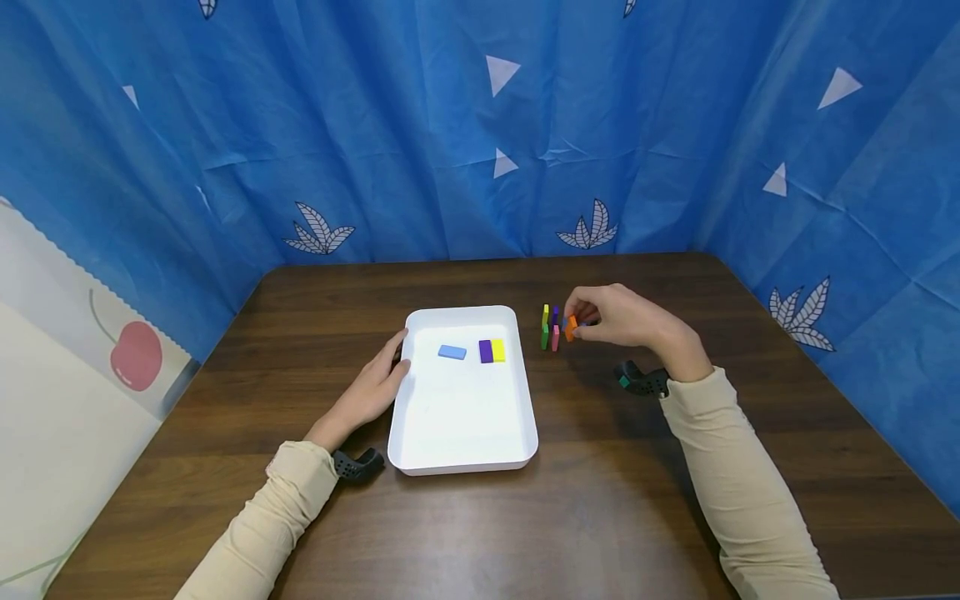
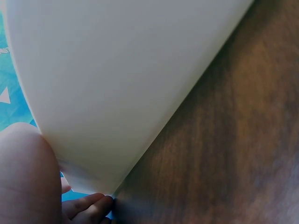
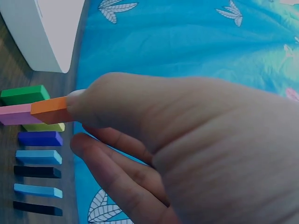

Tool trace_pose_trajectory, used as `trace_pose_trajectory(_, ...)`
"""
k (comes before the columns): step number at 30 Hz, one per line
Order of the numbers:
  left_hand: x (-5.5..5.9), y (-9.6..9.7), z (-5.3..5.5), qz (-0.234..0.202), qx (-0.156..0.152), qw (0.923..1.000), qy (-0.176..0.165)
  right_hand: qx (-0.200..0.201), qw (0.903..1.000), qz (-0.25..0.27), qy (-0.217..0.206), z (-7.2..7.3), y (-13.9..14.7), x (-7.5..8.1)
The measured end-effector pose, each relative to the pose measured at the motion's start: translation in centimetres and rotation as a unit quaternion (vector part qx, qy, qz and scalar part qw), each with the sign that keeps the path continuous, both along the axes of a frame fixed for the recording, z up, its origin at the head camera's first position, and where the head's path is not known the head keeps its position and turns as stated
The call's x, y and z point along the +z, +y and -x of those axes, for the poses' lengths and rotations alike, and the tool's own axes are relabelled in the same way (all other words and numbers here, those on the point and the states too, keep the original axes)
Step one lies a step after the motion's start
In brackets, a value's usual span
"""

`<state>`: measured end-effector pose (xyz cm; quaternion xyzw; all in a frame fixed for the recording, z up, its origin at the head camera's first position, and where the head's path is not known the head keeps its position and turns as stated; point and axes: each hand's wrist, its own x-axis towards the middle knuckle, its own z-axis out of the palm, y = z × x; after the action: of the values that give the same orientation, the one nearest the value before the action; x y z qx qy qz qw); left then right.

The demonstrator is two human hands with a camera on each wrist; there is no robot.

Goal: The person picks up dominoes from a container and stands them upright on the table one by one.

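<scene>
My right hand (image 1: 622,317) pinches an orange block (image 1: 572,328) between thumb and fingers. In the right wrist view that orange block (image 3: 50,109) overlaps the end of a pink block (image 3: 16,114); whether they touch, I cannot tell. Beside them stand a green block (image 1: 545,337), a yellow block (image 1: 546,313) and a purple block (image 1: 555,315). My left hand (image 1: 371,390) holds the white tray (image 1: 457,463) by its left side, thumb at the rim, fingers against the outer wall (image 2: 121,93). Inside the tray lie a blue block (image 1: 452,352), a purple block (image 1: 486,352) and a yellow block (image 1: 498,350).
Light blue blocks (image 3: 38,157) and dark blocks (image 3: 37,171) stand in a row beyond the purple one, mostly hidden by my right hand in the head view. A brown wooden table (image 1: 600,517) carries everything. Blue curtain (image 1: 420,125) hangs behind it and on the right.
</scene>
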<state>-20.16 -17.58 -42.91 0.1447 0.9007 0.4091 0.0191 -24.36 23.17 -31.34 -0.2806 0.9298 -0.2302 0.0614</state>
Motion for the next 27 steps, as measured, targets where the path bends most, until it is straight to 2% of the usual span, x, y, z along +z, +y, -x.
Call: trace_pose_trajectory(27, 0.2, 0.1, 0.0, 0.001, 0.002, 1.0000, -0.003, -0.019, 0.9994, -0.024, 0.013, 1.6, -0.1, -2.8)
